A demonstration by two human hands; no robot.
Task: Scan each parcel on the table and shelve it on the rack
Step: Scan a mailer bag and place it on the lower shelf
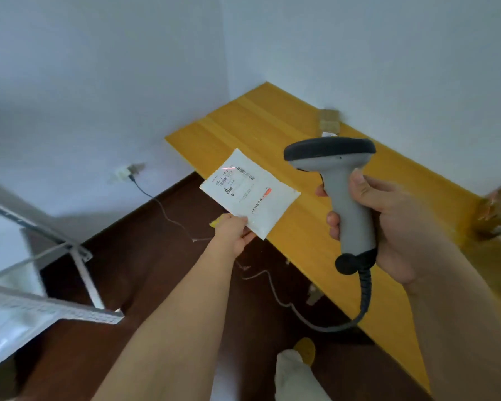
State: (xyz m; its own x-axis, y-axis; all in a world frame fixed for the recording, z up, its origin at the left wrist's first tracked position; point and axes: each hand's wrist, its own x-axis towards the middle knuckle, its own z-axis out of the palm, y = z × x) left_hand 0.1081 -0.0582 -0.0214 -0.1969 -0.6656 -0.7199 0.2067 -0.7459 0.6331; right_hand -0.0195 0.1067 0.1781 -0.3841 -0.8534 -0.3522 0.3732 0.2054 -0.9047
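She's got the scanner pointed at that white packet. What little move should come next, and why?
Probably nudge the scanner aim slightly down the label. The red scan line falls near the label's top edge, above and left of the barcodes, so it may not read. The left hand pinches the packet by a corner, label up; the right hand grips the scanner handle.

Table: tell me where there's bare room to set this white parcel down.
The yellow table is bare from its far left corner to the small brown box by the wall, and along the near edge below the scanner. The right end is crowded by a cardboard parcel.
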